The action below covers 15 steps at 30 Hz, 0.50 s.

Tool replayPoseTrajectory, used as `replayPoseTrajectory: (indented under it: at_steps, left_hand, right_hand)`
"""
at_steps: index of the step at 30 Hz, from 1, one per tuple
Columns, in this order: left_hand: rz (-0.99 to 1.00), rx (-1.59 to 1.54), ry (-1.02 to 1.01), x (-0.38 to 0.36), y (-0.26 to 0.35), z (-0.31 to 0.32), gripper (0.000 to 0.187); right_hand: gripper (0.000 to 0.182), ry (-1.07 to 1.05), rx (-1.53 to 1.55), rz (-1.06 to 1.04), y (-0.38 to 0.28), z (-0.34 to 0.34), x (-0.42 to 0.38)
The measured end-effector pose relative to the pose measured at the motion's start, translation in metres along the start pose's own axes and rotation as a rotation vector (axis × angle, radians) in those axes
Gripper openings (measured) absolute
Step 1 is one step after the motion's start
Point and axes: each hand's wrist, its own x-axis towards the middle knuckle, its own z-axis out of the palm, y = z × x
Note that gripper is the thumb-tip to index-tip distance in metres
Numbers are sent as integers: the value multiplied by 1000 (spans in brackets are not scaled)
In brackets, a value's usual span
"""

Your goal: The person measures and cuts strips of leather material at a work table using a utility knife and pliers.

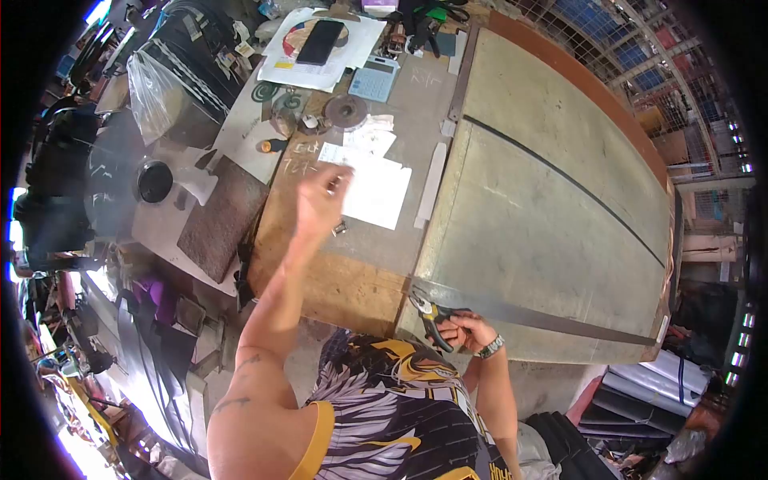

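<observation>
My left hand is raised over the worktable, beside white paper sheets. Its fingers are curled together; a small dark spot shows between them, too small to name. Low at the near edge, my right hand is wrapped round a pair of pliers with black and yellow handles. The jaws of the pliers point up and left, by the end of a long flat metal strip lying along the near edge of a large grey-green panel. A small metal piece lies below the papers.
At the back are a phone on papers, a light-blue calculator and a round reel. A brown textured sheet and a black round object lie left. Rolled sheets are stacked at lower right.
</observation>
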Motion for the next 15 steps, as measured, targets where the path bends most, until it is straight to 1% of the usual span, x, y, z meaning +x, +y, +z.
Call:
replayPoseTrajectory:
  at_steps: [1, 3, 6, 9, 10, 13, 15]
  left_hand:
    - [-33, -2, 106, 20, -13, -11, 17]
    - [-161, -158, 217, 54, -27, -30, 17]
    - [-149, -100, 378, 79, -66, -47, 14]
    - [-274, -307, 442, 75, -81, -28, 15]
    - [-279, -321, 430, 73, -91, -21, 13]
    - [-241, -522, 551, 69, -104, 5, 11]
    - [-250, -570, 612, 71, -108, 19, 10]
  right_hand:
    - [40, 6, -4, 0, 0, -1, 0]
    - [41, -5, 20, 14, -1, -2, 0]
    - [42, -29, 82, 18, -5, 4, -1]
    - [45, 31, 68, 38, 0, -7, -1]
    - [45, 28, 87, 45, 0, -9, -1]
    - [43, 47, 122, 83, 1, -15, 1]
    - [41, 58, 132, 105, -2, -13, 1]
